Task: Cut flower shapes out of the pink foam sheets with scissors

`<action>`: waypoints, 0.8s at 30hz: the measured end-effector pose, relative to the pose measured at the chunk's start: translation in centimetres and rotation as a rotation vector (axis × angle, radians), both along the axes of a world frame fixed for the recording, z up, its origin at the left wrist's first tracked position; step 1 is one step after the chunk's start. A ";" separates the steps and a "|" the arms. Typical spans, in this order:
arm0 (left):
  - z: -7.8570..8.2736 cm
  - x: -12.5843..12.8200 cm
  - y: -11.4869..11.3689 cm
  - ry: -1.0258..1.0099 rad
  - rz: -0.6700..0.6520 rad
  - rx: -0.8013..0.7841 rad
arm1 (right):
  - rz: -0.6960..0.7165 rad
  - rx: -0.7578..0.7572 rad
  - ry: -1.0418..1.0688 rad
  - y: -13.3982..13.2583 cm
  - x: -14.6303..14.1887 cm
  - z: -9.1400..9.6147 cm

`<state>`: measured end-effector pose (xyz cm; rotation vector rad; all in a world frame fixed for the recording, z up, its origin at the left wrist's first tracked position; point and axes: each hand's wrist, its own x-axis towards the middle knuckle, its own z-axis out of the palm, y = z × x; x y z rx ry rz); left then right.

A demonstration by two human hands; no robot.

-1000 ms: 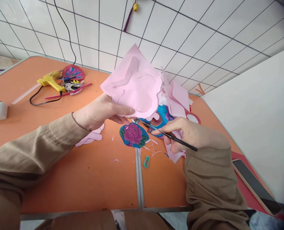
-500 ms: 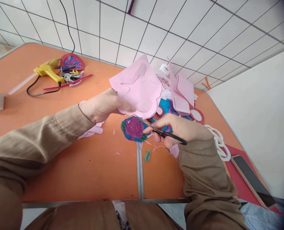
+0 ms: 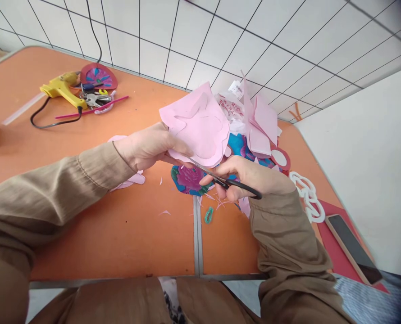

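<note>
My left hand [image 3: 155, 146] grips a pink felt-like sheet [image 3: 203, 130] by its lower left, thumb on top. A raised, partly cut outline shows on the sheet, and its right and lower edge is rounded. In my right hand [image 3: 243, 177] are black-handled scissors [image 3: 225, 182], fingers around the handles, with the blades against the sheet's lower edge near my left fingertips. Whether the blades are parted is hard to make out. Below them lies a flower-patterned fabric piece [image 3: 189, 180] in purple, blue and green, with thin pink trimmings around it.
A yellow glue gun [image 3: 63, 90] with its cord lies at the back left beside keys [image 3: 94, 99]. Folded pink sheets [image 3: 261, 126] stand at the back right by a tiled wall. White loops [image 3: 308, 198] and a phone [image 3: 352, 247] lie on the right; a green clip [image 3: 208, 215] sits near the table seam.
The view has shifted slightly, so the table things sit a little higher. The sheet has turned slightly and shifted right relative to my view; both hands keep their holds.
</note>
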<state>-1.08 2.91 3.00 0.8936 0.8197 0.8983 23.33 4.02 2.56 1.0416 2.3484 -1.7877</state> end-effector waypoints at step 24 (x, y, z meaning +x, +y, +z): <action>0.0 -0.6 0.7 0.057 -0.139 -0.131 | -0.121 -0.066 -0.019 0.1 0.0 0.3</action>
